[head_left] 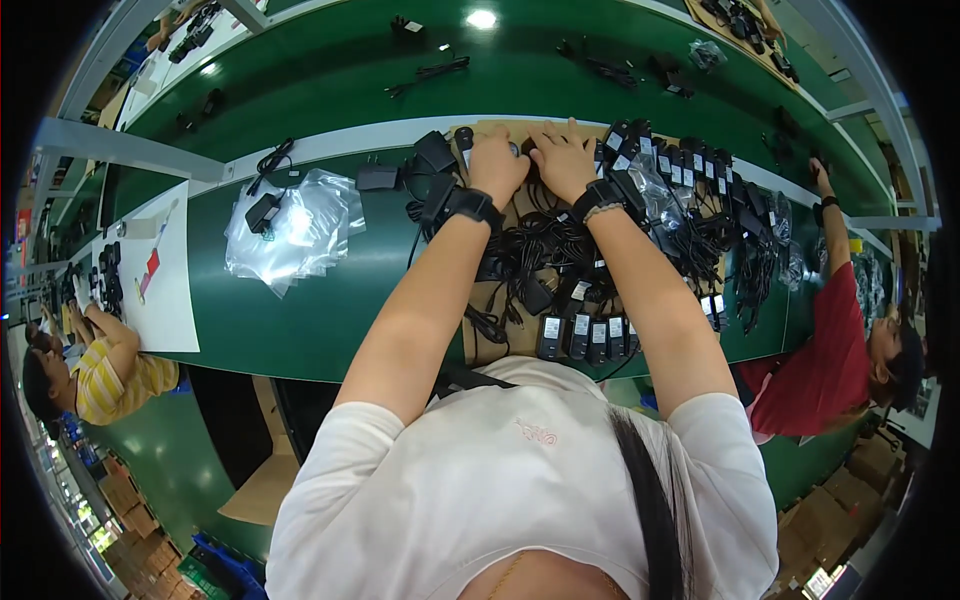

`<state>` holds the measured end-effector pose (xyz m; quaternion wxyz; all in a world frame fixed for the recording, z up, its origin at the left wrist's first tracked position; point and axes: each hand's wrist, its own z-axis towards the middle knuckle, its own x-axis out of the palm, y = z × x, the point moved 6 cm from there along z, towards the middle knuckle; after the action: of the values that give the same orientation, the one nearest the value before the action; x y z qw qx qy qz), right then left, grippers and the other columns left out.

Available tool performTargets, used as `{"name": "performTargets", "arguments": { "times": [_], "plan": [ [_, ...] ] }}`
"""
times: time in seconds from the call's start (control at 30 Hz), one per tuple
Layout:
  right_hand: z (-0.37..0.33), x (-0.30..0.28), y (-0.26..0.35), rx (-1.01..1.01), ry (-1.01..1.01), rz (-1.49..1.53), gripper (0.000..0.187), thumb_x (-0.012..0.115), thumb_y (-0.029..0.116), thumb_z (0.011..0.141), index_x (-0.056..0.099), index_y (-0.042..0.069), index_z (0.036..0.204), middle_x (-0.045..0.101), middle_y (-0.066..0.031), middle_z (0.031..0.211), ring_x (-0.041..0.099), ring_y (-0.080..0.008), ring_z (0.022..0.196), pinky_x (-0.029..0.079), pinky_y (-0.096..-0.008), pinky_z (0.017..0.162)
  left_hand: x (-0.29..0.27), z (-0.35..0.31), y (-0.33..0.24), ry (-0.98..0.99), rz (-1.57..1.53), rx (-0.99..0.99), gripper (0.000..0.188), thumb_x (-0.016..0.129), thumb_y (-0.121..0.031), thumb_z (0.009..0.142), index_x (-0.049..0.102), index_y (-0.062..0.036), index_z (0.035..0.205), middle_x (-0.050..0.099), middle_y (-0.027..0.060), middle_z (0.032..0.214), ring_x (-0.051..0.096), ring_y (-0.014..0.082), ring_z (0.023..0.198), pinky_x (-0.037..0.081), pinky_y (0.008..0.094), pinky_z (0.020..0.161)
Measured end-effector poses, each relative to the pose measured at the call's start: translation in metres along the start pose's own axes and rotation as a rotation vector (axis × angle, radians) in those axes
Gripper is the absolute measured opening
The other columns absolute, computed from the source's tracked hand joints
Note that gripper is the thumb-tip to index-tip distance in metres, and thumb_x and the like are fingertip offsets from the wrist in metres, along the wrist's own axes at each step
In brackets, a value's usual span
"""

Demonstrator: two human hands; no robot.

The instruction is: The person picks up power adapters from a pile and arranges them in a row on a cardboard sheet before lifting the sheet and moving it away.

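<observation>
Both my hands reach to the far edge of a cardboard sheet covered with black power adapters. My left hand has its fingers bent over a black power adapter, mostly hidden by the hand. Close beside it my right hand rests with its fingers spread over the far adapters. Another adapter lies just left of my left hand. Under my forearms is a heap of black cables. Labelled adapters stand in a row at the near edge, and more line the far right.
Clear plastic bags lie left on the green table, with a small adapter on top. A green conveyor belt with scattered adapters runs beyond. A co-worker in red reaches in at right; another in yellow stripes sits left.
</observation>
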<state>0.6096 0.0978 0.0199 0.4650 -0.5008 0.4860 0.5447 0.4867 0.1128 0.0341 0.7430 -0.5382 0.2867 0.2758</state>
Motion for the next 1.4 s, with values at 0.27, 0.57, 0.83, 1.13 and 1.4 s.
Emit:
{"name": "performTargets", "arguments": {
  "times": [0.27, 0.57, 0.83, 1.13, 1.4],
  "plan": [
    [-0.002, 0.001, -0.021, -0.022, 0.001, 0.172, 0.047, 0.055, 0.018, 0.082, 0.047, 0.026, 0.128, 0.028, -0.014, 0.142, 0.017, -0.0404, 0.132, 0.022, -0.0658, 0.096, 0.047, 0.016, -0.002, 0.295, -0.083, -0.099, 0.031, 0.053, -0.026, 0.081, 0.062, 0.0037, 0.083, 0.063, 0.0222, 0.085, 0.058, 0.0356, 0.089, 0.048, 0.0437, 0.073],
    [-0.017, -0.056, -0.02, -0.048, -0.442, 0.416, 0.048, 0.053, 0.006, 0.078, 0.045, 0.009, 0.126, 0.046, -0.0262, 0.122, 0.039, -0.0411, 0.117, 0.028, -0.0463, 0.101, 0.029, 0.01, 0.027, 0.115, -0.379, -0.113, 0.033, 0.063, -0.025, 0.078, 0.061, 0.0015, 0.098, 0.059, 0.0216, 0.094, 0.054, 0.0379, 0.09, 0.044, 0.042, 0.08],
    [-0.052, -0.086, -0.029, -0.015, -0.379, 0.507, 0.034, 0.062, 0.015, 0.074, 0.06, 0.004, 0.106, 0.059, -0.0189, 0.106, 0.053, -0.0349, 0.1, 0.04, -0.0407, 0.089, -0.035, 0.009, 0.063, -0.046, 0.01, -0.113, 0.058, 0.071, -0.028, 0.068, 0.051, -0.001, 0.115, 0.052, 0.022, 0.104, 0.051, 0.0389, 0.097, 0.043, 0.0411, 0.087],
    [-0.044, -0.035, 0.058, 0.059, -0.169, 0.3, 0.051, 0.068, 0.017, 0.07, 0.052, 0.007, 0.117, 0.056, -0.0186, 0.09, 0.049, -0.0354, 0.093, 0.045, -0.0414, 0.078, -0.016, 0.021, 0.077, 0.167, -0.195, -0.33, 0.059, 0.071, -0.017, 0.062, 0.051, 0.0095, 0.111, 0.062, 0.0181, 0.082, 0.062, 0.0305, 0.078, 0.051, 0.0344, 0.065],
    [-0.037, -0.034, 0.039, 0.087, -0.209, 0.289, 0.049, 0.068, 0.015, 0.069, 0.054, 0.009, 0.115, 0.053, -0.0175, 0.091, 0.048, -0.0344, 0.09, 0.044, -0.0408, 0.077, 0.012, -0.005, 0.077, 0.36, -0.891, -0.581, 0.05, 0.056, 0.001, 0.08, 0.041, 0.0035, 0.127, 0.054, 0.0115, 0.106, 0.057, 0.0185, 0.083, 0.051, 0.0284, 0.064]
  ]
}}
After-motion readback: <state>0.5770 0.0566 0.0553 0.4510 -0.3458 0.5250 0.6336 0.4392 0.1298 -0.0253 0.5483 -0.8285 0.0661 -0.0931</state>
